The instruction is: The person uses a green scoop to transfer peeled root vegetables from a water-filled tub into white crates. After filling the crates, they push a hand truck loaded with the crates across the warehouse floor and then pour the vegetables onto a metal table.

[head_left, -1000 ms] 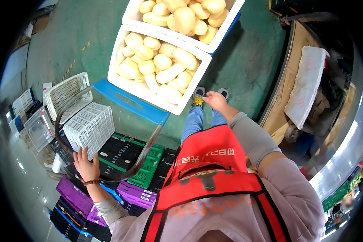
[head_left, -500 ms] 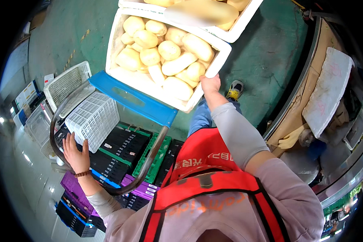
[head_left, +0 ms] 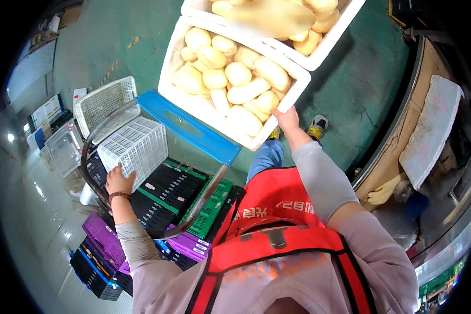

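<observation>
My right hand [head_left: 288,120] grips the near right corner of a white foam box [head_left: 193,107], fingers around its rim. Large pale yellow potatoes [head_left: 238,74] fill the box. My left hand [head_left: 120,181] is over the near edge of a white perforated plastic basket [head_left: 141,144], thumb apart from the bent fingers. Whether it touches the basket I cannot tell. The bent steel tube handle [head_left: 91,180] of a cart passes beside my left wrist, and its blue crossbar [head_left: 188,125] lies against the foam box.
A second foam box [head_left: 311,63] of potatoes adjoins the first. Below the handle are black crates [head_left: 167,191], a green crate [head_left: 209,209] and purple crates [head_left: 102,235]. Another white basket [head_left: 107,97] stands at left. At right, a bin edge [head_left: 397,131] holds cardboard, a foam lid [head_left: 434,125] and a yellow glove [head_left: 384,191].
My left hand has moved right and its spread fingers have bent over the basket. The whole view has shifted, while my right hand keeps its hold on the foam box.
</observation>
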Demonstrator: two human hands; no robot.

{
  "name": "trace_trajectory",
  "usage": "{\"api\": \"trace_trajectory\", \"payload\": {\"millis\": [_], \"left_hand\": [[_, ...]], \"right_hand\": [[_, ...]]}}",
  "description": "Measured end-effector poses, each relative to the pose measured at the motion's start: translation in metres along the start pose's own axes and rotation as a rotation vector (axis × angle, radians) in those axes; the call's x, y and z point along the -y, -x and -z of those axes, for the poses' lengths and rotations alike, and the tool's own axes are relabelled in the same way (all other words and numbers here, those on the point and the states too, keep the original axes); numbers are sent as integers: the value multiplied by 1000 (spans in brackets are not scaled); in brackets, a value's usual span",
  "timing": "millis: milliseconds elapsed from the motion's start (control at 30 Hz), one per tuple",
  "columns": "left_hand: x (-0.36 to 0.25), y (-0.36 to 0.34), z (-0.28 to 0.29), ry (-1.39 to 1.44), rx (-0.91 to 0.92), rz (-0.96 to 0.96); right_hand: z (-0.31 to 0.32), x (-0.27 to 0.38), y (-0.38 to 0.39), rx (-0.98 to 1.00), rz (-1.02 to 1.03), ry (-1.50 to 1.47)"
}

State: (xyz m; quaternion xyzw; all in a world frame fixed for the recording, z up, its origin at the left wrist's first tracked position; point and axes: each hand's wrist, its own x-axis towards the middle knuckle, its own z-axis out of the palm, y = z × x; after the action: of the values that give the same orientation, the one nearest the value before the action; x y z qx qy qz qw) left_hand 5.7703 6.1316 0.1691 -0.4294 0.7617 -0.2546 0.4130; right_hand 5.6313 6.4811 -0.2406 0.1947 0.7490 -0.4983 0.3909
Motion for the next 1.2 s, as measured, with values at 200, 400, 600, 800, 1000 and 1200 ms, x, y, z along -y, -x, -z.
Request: {"api": "trace_trajectory", "payload": {"millis": [200, 400, 600, 800, 1000, 1200], "left_hand": [[-125, -96, 72, 166, -223, -583], [-211, -282, 27, 522, -197, -302], [-227, -377, -37, 562, -168, -310], [-235, -406, -58, 777, 77, -371], [-227, -401, -83, 785, -127, -378], [-245, -329, -87, 658, -133, -423]], "right_hand": [[14, -33, 14, 232, -466, -971], [-14, -53, 1, 131, -520, -1081], [-36, -66, -5, -43, -415, -1054], [-35, -53, -15, -42, -447, -1138], [-44, -53, -17, -18, -369, -1269], [-4, -55, -12, -73, -266, -1163]]}}
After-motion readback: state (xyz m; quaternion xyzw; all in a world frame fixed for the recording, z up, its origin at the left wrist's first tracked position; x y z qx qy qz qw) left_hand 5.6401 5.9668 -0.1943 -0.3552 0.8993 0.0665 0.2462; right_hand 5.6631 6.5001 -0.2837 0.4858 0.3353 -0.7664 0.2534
